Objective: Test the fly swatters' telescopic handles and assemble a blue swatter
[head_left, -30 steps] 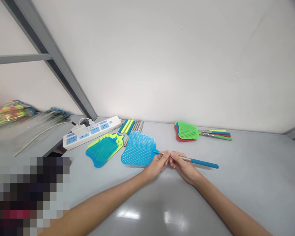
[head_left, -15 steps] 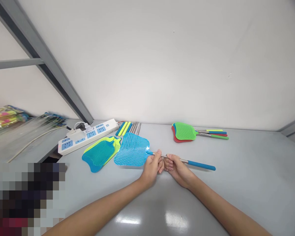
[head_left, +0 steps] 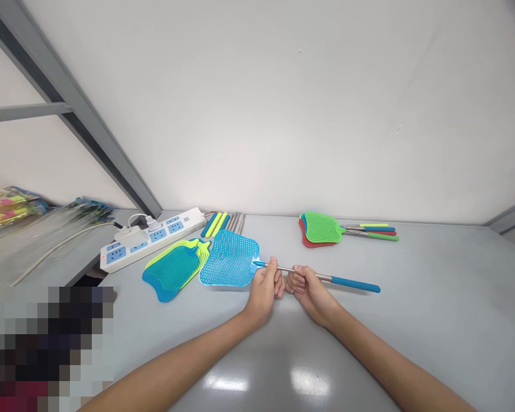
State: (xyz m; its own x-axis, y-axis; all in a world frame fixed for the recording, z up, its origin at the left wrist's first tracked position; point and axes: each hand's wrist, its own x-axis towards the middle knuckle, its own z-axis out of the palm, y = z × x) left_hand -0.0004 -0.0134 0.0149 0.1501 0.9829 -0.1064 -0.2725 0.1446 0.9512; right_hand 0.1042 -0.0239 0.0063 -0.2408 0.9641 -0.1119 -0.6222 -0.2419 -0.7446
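A blue fly swatter point(head_left: 230, 260) with a perforated head, a thin metal rod and a blue grip is held level above the table. My left hand point(head_left: 266, 288) is closed on the rod close to the head, thumb on top. Just right of it, my right hand point(head_left: 308, 289) pinches the same rod, short of the blue grip point(head_left: 355, 284). To the left lie loose swatter heads, a dark blue one point(head_left: 171, 272) over a yellow one point(head_left: 203, 252). Behind are blue and yellow grips point(head_left: 215, 225) and bare metal rods point(head_left: 239, 222).
A white power strip point(head_left: 152, 240) with plugs lies at the back left. Several whole fly swatters point(head_left: 324, 228), a green one on top, are stacked at the back right of the grey table point(head_left: 433, 297). Plastic-wrapped packs point(head_left: 12, 206) lie far left.
The rod shows a little longer, with the blue grip and my right hand shifted slightly right. My left hand stays near the swatter head.
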